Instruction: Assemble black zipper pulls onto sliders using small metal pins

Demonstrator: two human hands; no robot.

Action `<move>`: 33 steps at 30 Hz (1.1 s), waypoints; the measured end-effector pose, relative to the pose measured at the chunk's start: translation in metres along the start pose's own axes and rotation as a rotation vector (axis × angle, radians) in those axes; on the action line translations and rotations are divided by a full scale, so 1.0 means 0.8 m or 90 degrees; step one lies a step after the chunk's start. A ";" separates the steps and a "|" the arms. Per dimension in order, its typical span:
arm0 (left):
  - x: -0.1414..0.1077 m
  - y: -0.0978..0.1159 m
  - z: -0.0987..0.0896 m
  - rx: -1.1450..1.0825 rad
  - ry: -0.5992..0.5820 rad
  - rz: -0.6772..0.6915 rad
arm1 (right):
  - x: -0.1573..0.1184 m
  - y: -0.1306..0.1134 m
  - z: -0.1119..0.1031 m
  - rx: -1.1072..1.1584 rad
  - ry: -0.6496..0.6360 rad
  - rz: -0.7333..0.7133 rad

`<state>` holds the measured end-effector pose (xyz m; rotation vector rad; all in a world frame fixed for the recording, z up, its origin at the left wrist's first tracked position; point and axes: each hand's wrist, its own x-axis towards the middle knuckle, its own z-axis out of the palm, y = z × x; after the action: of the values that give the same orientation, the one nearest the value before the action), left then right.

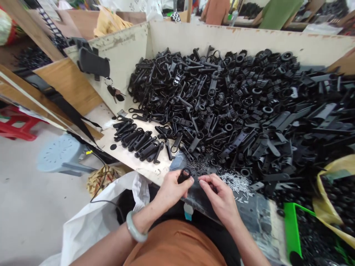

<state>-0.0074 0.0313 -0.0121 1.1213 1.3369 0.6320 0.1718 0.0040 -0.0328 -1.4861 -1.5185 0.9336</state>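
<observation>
My left hand (176, 186), with a pale bangle on its wrist, is closed around a black plastic ring-shaped part (184, 174) near the table's front edge. Just to its right, my right hand (217, 192) has thumb and fingertips pinched together; anything between them is too small to make out. The hands are a short gap apart. Beyond them lie a heap of tiny dark pieces (198, 165) and a pile of silver pins (235, 183). Left of the hands, a row of black handle-like parts (141, 142) rests on the board.
A large heap of mixed black plastic parts (210, 92) fills the walled table. At right stand a green bin (290, 225) and a yellow sack (321, 195) holding black pieces. A phone holder (94, 63) with keys hangs at left. A white sack (91, 221) and blue stool (61, 153) are below.
</observation>
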 end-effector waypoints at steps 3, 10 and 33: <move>-0.001 0.002 0.007 -0.112 -0.062 -0.061 | -0.005 -0.004 0.001 0.044 0.007 0.019; -0.007 0.005 0.007 -0.185 -0.110 -0.086 | -0.015 -0.011 0.005 0.043 0.011 -0.002; -0.016 -0.014 0.004 0.107 -0.023 0.186 | -0.016 -0.015 0.011 0.348 -0.017 0.304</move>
<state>-0.0094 0.0147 -0.0173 1.4746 1.2228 0.7161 0.1588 -0.0090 -0.0263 -1.4369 -0.8215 1.5077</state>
